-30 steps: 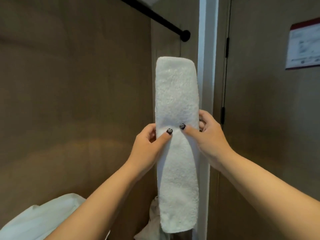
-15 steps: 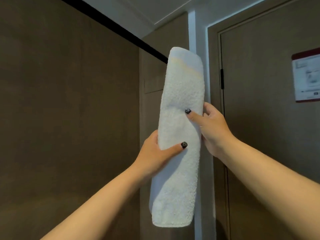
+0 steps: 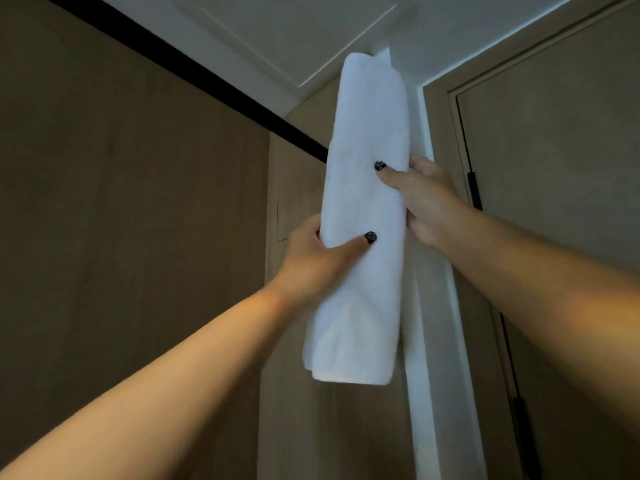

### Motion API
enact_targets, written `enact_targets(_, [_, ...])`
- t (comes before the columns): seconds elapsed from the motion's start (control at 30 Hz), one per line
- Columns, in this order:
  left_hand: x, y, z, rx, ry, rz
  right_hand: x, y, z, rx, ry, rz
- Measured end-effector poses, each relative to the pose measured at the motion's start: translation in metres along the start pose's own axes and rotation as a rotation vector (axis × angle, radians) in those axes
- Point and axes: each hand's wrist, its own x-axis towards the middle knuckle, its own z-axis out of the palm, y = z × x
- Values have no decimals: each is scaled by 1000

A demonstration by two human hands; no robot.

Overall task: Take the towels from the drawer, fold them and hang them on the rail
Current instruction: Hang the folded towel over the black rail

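A white towel [image 3: 363, 202], folded into a long narrow strip, is held upright in front of me. My left hand [image 3: 317, 258] grips its left edge near the middle, thumb across the front. My right hand [image 3: 420, 199] grips the right edge a little higher, thumb on the front. The black rail [image 3: 194, 74] runs diagonally from the upper left along the brown wall and passes behind the towel at about my right thumb's height. The towel's top end stands well above the rail. The rail's end bracket is hidden by the towel.
A brown wall [image 3: 121, 237] fills the left. A white door frame [image 3: 429, 306] stands just right of the towel, with a brown door [image 3: 561, 202] beyond it. The white ceiling [image 3: 277, 36] is above.
Both hands have lifted the towel higher and my view has tilted up. The towel's top end has risen from below the rail to above it. The left hand sits lower than the right now.
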Motion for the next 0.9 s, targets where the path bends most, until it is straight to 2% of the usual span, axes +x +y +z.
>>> enact_targets(0.2, [70,-2,15,183,148,157,89,13,4,89,-65,-85])
enact_targets(0.4, [97,-27,8,355,94,135,154,18,23,157,-60,-162])
enact_targets(0.53, [110,-44,-4,451,163,148,181,34,41,152,-89,-179])
enact_targets(0.7, [126,-56,-15,591,233,224,200,57,57,9,3,-264])
enact_targets(0.73, [128,-59,-17,612,236,252,201,60,60,-23,25,-329])
enact_targets(0.8, [132,-67,-19,632,232,307,202,57,66,-250,53,-502])
enact_targets(0.87, [136,-75,-21,617,223,351,206,51,68,-460,14,-624])
enact_targets(0.9, [138,-79,-21,618,222,369,208,49,70,-465,-80,-601])
